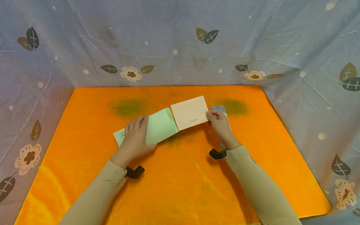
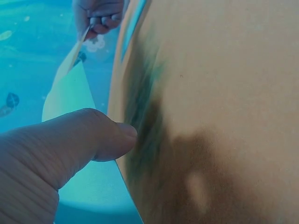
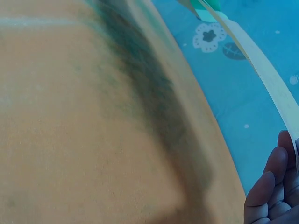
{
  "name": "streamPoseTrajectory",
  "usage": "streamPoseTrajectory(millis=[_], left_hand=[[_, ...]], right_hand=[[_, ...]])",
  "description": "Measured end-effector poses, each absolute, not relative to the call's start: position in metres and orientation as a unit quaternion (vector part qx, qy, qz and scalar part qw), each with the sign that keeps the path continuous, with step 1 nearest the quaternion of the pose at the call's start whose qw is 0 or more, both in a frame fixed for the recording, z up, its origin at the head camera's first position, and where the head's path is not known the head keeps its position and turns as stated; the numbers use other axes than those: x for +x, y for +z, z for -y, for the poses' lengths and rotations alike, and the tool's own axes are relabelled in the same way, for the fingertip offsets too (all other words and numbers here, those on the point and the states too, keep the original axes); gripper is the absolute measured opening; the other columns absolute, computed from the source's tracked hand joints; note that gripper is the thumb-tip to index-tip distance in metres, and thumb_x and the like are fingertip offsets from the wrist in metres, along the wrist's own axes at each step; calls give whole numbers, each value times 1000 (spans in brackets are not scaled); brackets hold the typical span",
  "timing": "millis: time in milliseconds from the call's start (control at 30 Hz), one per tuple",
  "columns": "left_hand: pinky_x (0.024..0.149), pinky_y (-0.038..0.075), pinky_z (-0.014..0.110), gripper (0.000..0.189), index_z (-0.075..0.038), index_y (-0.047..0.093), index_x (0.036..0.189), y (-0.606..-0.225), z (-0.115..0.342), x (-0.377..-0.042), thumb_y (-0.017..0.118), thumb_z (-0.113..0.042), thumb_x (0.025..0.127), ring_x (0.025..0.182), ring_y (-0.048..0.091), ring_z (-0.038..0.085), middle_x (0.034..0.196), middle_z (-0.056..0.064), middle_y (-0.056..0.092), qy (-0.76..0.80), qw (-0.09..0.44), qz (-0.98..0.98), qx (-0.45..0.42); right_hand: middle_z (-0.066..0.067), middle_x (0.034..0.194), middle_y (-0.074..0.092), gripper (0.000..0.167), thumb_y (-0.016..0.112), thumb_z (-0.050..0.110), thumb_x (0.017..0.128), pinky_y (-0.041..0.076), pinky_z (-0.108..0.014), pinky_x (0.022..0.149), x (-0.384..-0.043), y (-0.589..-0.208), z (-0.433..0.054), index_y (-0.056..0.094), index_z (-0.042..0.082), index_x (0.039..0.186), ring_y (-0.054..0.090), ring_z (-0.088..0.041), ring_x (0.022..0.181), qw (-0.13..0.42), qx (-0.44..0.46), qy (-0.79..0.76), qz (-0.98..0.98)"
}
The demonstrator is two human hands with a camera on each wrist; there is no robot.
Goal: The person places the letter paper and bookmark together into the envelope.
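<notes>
A light green envelope (image 1: pixel 162 126) is held above the table by my left hand (image 1: pixel 134 136), whose fingers reach over its top edge; small dark print shows at its left end. In the left wrist view the thumb (image 2: pixel 98 140) lies across the envelope (image 2: pixel 88 186). My right hand (image 1: pixel 222 125) pinches the right edge of a pale pink card (image 1: pixel 189 113) between thumb and fingers. The card's left edge meets the envelope's right end; I cannot tell whether any of it is inside. In the right wrist view the card (image 3: pixel 266 70) looks slightly bowed, with curled fingers (image 3: pixel 275 163) at its near end.
Partly under my right hand lies a flat piece with glittery blue-grey ends (image 1: pixel 218 109). An orange cloth (image 1: pixel 180 187) with dark greenish patches covers the table. Grey-blue patterned curtains (image 1: pixel 174 37) stand at its back and sides. Each wrist carries a black camera mount (image 1: pixel 135 172).
</notes>
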State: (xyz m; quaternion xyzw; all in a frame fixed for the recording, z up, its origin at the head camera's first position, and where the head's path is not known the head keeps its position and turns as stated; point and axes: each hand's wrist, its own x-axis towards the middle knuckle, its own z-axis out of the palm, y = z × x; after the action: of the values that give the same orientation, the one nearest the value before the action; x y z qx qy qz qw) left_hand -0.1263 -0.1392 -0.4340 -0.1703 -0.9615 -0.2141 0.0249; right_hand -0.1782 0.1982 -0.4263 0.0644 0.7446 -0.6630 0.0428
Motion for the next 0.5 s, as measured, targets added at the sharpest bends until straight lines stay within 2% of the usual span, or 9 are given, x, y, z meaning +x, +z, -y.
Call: streamPoseTrajectory(millis=[167, 500], left_hand=[[109, 14, 59, 116, 0, 16, 153, -434, 139, -126, 84, -43, 69, 135, 24, 43, 150, 24, 24, -214, 27, 961, -171], [109, 14, 59, 116, 1, 16, 153, -433, 138, -126, 84, -42, 69, 135, 24, 42, 150, 24, 24, -214, 25, 961, -171]], right_hand=[[-14, 95, 53, 31, 51, 22, 102, 39, -55, 97, -170, -407, -192, 52, -5, 118, 42, -48, 108, 54, 63, -667, -741], [-13, 95, 53, 33, 52, 23, 101, 41, -54, 94, -170, -408, -191, 52, -6, 119, 44, -47, 104, 59, 53, -665, -742]])
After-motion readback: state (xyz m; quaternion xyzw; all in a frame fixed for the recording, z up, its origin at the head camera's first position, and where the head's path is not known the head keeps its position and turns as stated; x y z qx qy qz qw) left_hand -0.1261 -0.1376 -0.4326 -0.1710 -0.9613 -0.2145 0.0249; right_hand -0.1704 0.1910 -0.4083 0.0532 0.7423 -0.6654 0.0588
